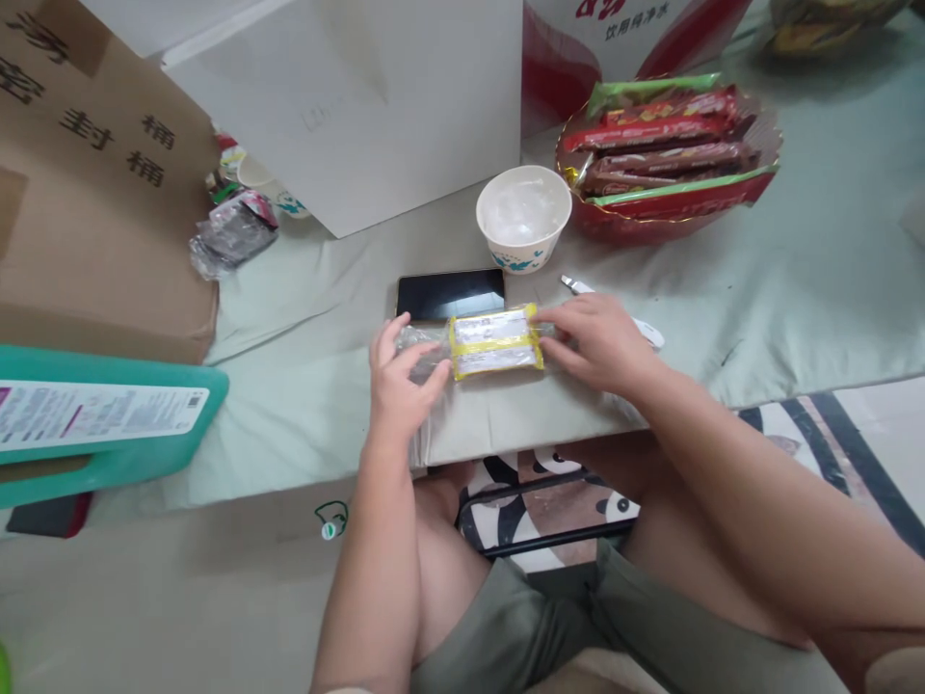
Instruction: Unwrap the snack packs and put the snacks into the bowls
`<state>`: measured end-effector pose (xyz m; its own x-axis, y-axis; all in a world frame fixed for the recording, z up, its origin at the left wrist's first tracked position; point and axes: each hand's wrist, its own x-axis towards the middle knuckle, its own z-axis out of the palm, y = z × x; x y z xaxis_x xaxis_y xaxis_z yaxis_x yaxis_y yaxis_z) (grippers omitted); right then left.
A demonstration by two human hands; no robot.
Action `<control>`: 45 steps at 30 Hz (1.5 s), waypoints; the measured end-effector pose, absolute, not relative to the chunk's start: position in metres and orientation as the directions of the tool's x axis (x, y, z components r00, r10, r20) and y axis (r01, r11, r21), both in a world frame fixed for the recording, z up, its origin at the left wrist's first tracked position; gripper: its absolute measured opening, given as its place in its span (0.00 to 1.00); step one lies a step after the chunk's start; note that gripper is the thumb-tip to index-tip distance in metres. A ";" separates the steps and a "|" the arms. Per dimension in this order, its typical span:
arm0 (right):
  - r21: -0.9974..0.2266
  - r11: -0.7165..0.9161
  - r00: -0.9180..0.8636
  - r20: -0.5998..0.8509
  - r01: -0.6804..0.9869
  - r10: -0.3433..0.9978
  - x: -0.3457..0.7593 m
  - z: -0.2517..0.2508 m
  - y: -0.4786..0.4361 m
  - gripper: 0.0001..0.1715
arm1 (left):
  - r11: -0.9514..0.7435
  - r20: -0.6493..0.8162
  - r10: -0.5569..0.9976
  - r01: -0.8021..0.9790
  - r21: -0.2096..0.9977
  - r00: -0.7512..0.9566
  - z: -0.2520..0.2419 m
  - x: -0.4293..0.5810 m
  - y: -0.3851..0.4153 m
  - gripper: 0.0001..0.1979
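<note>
A flat packet [497,343] with yellow edges and a white, shiny middle lies near the table's front edge. At its left end is my left hand [405,386], thumb and forefinger bent loosely around the edge, with crinkled clear film [421,339] by the fingers. My right hand [603,345] has its fingertips on the right end and upper right corner. Just behind the packet lies a black phone [452,293]. A white-handled cutter [576,285] lies partly hidden beneath my right hand.
A paper bowl [523,224] holding clear plastic stands behind the phone. Right of it, a basket [767,154] holds red-wrapped snacks. White [405,106] and brown boxes [93,222] stand at the back and left. A teal container [195,434] sits at the left edge.
</note>
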<state>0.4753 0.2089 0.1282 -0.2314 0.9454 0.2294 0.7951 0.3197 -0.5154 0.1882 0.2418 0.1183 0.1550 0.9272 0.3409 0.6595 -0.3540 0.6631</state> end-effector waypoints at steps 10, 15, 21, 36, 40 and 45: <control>-0.470 0.418 -0.223 0.414 0.777 0.882 0.472 0.170 0.186 0.12 | -0.484 0.529 0.846 0.508 0.712 0.065 0.144 0.183 0.222 0.03; -0.387 0.338 -0.357 0.024 0.858 0.934 0.474 0.178 0.175 0.18 | -0.385 0.346 0.923 0.448 0.807 0.171 0.161 0.176 0.199 0.04; -0.349 0.296 -0.358 -0.128 0.889 0.925 0.454 0.175 0.167 0.19 | -0.104 -0.016 0.969 0.465 0.879 0.247 0.162 0.165 0.186 0.10; -0.553 0.476 -0.378 0.289 0.684 0.879 0.390 0.145 0.190 0.25 | 0.186 -0.140 0.973 0.257 0.948 -0.186 0.139 0.190 0.223 0.11; -0.500 0.452 -0.350 0.289 0.739 0.891 0.386 0.133 0.192 0.35 | 0.288 -0.296 0.955 -0.216 0.933 -0.004 0.159 0.203 0.220 0.13; -0.607 0.299 -0.194 0.235 0.737 0.952 0.401 0.134 0.202 0.46 | 0.294 -0.238 0.952 -0.358 0.886 0.193 0.183 0.214 0.212 0.16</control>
<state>0.4008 0.2022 0.1338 -0.1935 0.9525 0.2352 0.7365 0.2994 -0.6065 0.2143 0.2118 0.1829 0.1929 0.9519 -0.2379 -0.3581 0.2940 0.8862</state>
